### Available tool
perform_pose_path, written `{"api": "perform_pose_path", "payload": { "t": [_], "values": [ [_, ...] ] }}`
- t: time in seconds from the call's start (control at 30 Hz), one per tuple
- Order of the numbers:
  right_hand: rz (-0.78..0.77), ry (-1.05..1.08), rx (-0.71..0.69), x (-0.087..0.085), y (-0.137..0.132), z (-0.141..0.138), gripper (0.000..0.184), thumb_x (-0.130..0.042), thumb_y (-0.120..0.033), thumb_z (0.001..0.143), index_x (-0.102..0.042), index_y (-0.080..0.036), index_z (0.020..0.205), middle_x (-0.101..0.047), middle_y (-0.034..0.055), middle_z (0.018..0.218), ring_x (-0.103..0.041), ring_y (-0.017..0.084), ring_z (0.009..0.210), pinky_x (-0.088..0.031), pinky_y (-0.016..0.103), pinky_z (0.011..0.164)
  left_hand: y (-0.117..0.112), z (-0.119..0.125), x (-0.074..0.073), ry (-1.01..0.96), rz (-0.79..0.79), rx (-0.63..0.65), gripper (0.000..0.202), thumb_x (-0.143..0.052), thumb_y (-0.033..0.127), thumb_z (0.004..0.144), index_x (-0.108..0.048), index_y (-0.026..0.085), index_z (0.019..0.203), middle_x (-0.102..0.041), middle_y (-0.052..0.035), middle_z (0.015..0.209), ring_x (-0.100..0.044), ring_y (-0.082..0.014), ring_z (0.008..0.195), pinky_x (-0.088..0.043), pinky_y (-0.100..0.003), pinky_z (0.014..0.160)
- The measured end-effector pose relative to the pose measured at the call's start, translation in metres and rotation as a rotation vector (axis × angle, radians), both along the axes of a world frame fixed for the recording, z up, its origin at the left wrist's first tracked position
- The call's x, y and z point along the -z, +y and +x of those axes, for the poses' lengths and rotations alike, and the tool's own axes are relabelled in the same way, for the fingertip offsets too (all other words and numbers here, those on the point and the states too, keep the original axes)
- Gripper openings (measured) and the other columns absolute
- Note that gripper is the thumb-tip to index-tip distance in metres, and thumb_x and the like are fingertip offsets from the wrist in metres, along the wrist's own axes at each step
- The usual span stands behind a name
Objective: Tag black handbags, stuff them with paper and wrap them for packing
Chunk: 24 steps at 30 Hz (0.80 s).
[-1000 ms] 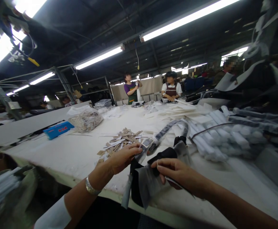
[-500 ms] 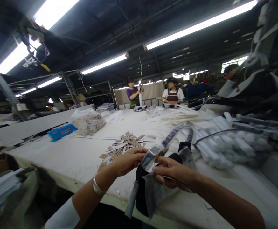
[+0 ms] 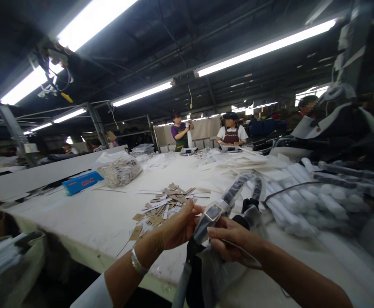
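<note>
A dark strap wrapped in clear plastic film loops above the table, with a gold-rimmed rectangular buckle on it. My left hand pinches the strap's left edge beside the buckle, fingers closed. From the right, my right hand is closed round the strap just below the buckle; a thin pale strip also runs through its fingers. Below both hands hangs a black piece joined to the strap, partly covered by a translucent sheet. My fingertips behind the strap are hidden.
Cardboard strips lie heaped on the white table. A blue box and a filled plastic bag stand at left. White foam-like rolls pile up at right. Two people work across the table.
The view has tilted slightly upward, so my hands and the strap appear lower and a little further right. The buckle's face shows more fully. Both hands keep hold of the strap.
</note>
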State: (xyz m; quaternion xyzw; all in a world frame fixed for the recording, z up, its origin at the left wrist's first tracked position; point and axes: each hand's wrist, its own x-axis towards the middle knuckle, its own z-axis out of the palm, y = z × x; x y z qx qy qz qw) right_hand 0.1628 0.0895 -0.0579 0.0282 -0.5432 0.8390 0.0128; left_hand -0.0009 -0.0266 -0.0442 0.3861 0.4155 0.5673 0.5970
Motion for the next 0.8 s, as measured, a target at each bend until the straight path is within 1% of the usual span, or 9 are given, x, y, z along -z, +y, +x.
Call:
{"api": "perform_pose_path", "payload": {
  "t": [0.1, 0.2, 0.27, 0.33, 0.4, 0.53, 0.63, 0.7, 0.8],
  "values": [
    [0.003, 0.003, -0.019, -0.005, 0.000, 0.002, 0.076, -0.075, -0.041, 0.083, -0.039, -0.023, 0.148, -0.055, -0.0074, 0.060, -0.029, 0.001, 0.034, -0.019, 0.015, 0.034, 0.001, 0.001, 0.002, 0.052, 0.014, 0.010, 0.059, -0.049, 0.066, 0.091, -0.067, 0.014, 0.110, -0.069, -0.0095, 0.090, -0.065, -0.0184, 0.080, -0.048, -0.029, 0.077],
    [0.032, 0.023, 0.006, -0.005, -0.001, 0.004, 0.061, -0.075, -0.042, 0.084, -0.052, -0.018, 0.135, -0.054, -0.0070, 0.059, -0.032, 0.002, 0.037, -0.023, 0.016, 0.037, -0.004, 0.001, 0.003, 0.131, 0.014, -0.091, 0.045, -0.064, 0.053, 0.089, -0.068, 0.014, 0.111, -0.069, -0.0085, 0.095, -0.063, -0.0182, 0.085, -0.046, -0.029, 0.080],
    [0.087, 0.053, 0.074, -0.002, -0.001, 0.005, 0.045, -0.074, -0.045, 0.083, -0.064, -0.013, 0.113, -0.055, -0.0048, 0.057, -0.040, 0.004, 0.043, -0.030, 0.017, 0.043, -0.010, -0.001, 0.002, 0.152, 0.030, -0.200, 0.039, -0.074, 0.042, 0.084, -0.069, 0.014, 0.111, -0.068, -0.0076, 0.096, -0.062, -0.0162, 0.085, -0.046, -0.027, 0.080],
    [0.147, 0.067, 0.180, 0.001, -0.001, 0.007, 0.040, -0.075, -0.048, 0.082, -0.066, -0.012, 0.094, -0.058, -0.0016, 0.060, -0.048, 0.006, 0.053, -0.037, 0.018, 0.051, -0.019, -0.002, 0.000, 0.134, 0.051, -0.283, 0.039, -0.079, 0.037, 0.080, -0.069, 0.015, 0.111, -0.065, -0.0043, 0.088, -0.060, -0.0136, 0.081, -0.046, -0.025, 0.078],
    [0.153, 0.060, 0.290, 0.004, -0.001, 0.009, 0.040, -0.076, -0.050, 0.080, -0.067, -0.012, 0.088, -0.062, 0.0010, 0.067, -0.054, 0.009, 0.063, -0.042, 0.019, 0.058, -0.028, -0.002, -0.001, 0.101, 0.074, -0.341, 0.038, -0.079, 0.039, 0.080, -0.069, 0.018, 0.109, -0.060, 0.0003, 0.076, -0.059, -0.0118, 0.077, -0.046, -0.025, 0.080],
    [0.112, -0.052, 0.407, 0.007, -0.002, 0.015, 0.041, -0.077, -0.051, 0.079, -0.069, -0.016, 0.098, -0.067, 0.0023, 0.081, -0.060, 0.010, 0.068, -0.049, 0.021, 0.063, -0.041, 0.003, -0.004, 0.041, 0.162, -0.485, 0.032, -0.075, 0.038, 0.084, -0.070, 0.018, 0.108, -0.048, 0.0053, 0.066, -0.052, -0.0072, 0.064, -0.050, -0.030, 0.086],
    [0.150, -0.140, 0.430, 0.009, -0.002, 0.018, 0.049, -0.078, -0.051, 0.077, -0.068, -0.018, 0.111, -0.071, 0.0038, 0.086, -0.064, 0.013, 0.069, -0.052, 0.024, 0.061, -0.046, 0.006, -0.008, 0.032, 0.195, -0.519, 0.028, -0.075, 0.034, 0.085, -0.070, 0.017, 0.106, -0.046, 0.0058, 0.066, -0.047, -0.0051, 0.057, -0.051, -0.026, 0.076],
    [0.188, -0.106, 0.403, 0.010, -0.001, 0.021, 0.050, -0.080, -0.046, 0.076, -0.068, -0.018, 0.115, -0.073, 0.0059, 0.098, -0.068, 0.017, 0.085, -0.055, 0.027, 0.074, -0.048, 0.008, -0.011, 0.036, 0.206, -0.513, 0.026, -0.073, 0.033, 0.086, -0.071, 0.017, 0.105, -0.049, 0.0045, 0.069, -0.047, -0.0046, 0.057, -0.051, -0.023, 0.071],
    [0.268, -0.086, 0.347, 0.013, 0.001, 0.026, 0.053, -0.082, -0.037, 0.075, -0.066, -0.020, 0.122, -0.069, 0.0080, 0.120, -0.064, 0.022, 0.110, -0.050, 0.033, 0.095, -0.050, 0.006, -0.016, 0.041, 0.229, -0.505, 0.022, -0.072, 0.030, 0.087, -0.071, 0.017, 0.105, -0.058, 0.0011, 0.079, -0.051, -0.0048, 0.061, -0.050, -0.019, 0.067]
  ]
}}
